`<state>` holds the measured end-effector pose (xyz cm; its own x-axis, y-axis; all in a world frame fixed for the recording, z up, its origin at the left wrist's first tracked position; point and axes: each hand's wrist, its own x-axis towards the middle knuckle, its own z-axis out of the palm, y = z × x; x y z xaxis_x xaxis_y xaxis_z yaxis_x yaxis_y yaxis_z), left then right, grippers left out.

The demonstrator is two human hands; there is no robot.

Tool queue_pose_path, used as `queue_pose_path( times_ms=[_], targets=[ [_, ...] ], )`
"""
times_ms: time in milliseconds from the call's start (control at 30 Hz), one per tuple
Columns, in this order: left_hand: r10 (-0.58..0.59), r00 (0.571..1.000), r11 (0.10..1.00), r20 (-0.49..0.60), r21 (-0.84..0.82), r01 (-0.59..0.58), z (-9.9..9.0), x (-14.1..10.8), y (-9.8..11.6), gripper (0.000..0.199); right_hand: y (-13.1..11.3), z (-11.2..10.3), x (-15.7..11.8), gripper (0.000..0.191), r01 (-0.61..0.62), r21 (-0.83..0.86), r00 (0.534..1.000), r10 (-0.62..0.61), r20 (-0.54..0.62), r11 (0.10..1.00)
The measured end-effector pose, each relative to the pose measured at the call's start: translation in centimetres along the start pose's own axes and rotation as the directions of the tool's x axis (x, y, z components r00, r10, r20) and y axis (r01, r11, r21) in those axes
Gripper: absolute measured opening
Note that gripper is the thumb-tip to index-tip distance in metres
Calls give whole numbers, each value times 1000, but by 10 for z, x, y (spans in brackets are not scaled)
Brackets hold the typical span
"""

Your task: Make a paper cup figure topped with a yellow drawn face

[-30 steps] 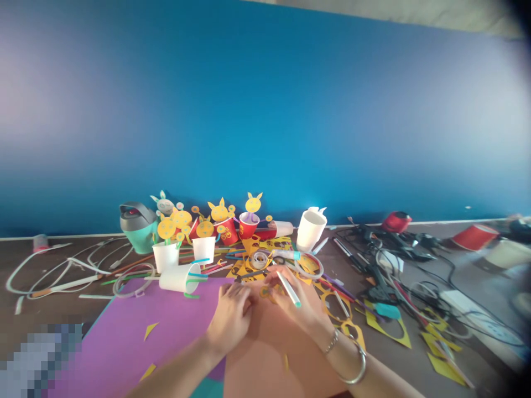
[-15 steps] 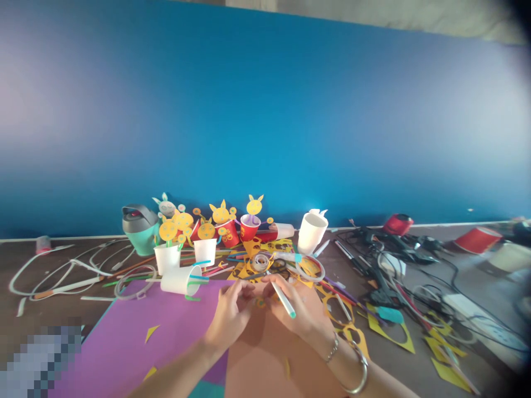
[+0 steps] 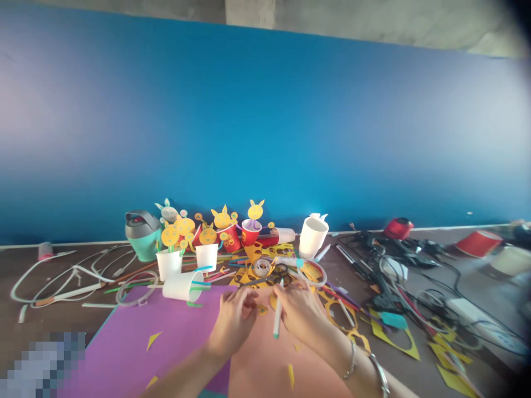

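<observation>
My right hand [image 3: 299, 307] is closed around a white marker [image 3: 277, 319] with a green end, which slants down toward me. A round yellow paper piece [image 3: 272, 300] shows beside its fingers. My left hand [image 3: 235, 316] has its fingers curled together; what they pinch, if anything, is hidden. Close to its fingertips is a small yellow paper circle [image 3: 262, 310] with a dark mark. Both hands are above the orange sheet [image 3: 259, 365], with the purple sheet [image 3: 178, 337] on the left. Yellow scraps [image 3: 291, 376] lie on the sheets.
Behind the hands stand cups with yellow paper animals [image 3: 170, 265], a tipped white cup [image 3: 177, 286], a teal container [image 3: 143, 240] and a tall white cup [image 3: 313, 237]. Tape [image 3: 262, 267] and cut yellow paper lie before them. Glue guns [image 3: 390, 298], cables and a power strip [image 3: 481, 320] fill the right.
The marker has swung from slanting right to nearly upright, its green end moving left and down. My right hand has turned with it. The whole view has shifted slightly downward.
</observation>
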<state>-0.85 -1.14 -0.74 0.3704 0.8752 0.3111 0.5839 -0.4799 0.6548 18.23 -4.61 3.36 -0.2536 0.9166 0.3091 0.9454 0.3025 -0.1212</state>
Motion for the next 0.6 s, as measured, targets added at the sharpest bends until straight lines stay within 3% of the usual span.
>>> queue_pose_path(
  times_ms=[133, 200, 267, 300, 400, 467, 533, 600],
  targets=[
    [21, 998, 999, 58, 28, -23, 1, 1, 1, 26, -11, 3, -2, 44, 57, 139, 998, -62, 31, 989],
    [38, 997, 997, 70, 58, -42, -1, 0, 3, 27, -13, 1, -1, 35, 53, 291, 998, -58, 11, 955],
    [56, 997, 996, 55, 72, -60, -3, -1, 4, 26, -10, -3, 3, 14, -22, 484, 999, 35, -19, 875],
    [63, 997, 995, 47, 73, -67, -5, -2, 5, 26, -7, -5, 5, 4, -83, 592, 993, 119, -23, 802],
    [40, 999, 994, 22, 99, -42, -10, -1, 4, 32, 5, -9, 15, 32, -268, 861, 924, 369, 102, 432],
    [2, 1000, 990, 2, 140, -2, -14, 1, 3, 38, 13, -11, 24, 47, -324, 915, 879, 433, 198, 239],
    [-28, 999, 982, -25, 187, 32, -17, 3, 1, 38, 19, -12, 34, 49, -329, 912, 863, 471, 185, 246],
    [-37, 998, 974, -53, 222, 47, -20, 4, -1, 36, 21, -11, 44, 43, -314, 880, 870, 480, 116, 356]
  ],
)
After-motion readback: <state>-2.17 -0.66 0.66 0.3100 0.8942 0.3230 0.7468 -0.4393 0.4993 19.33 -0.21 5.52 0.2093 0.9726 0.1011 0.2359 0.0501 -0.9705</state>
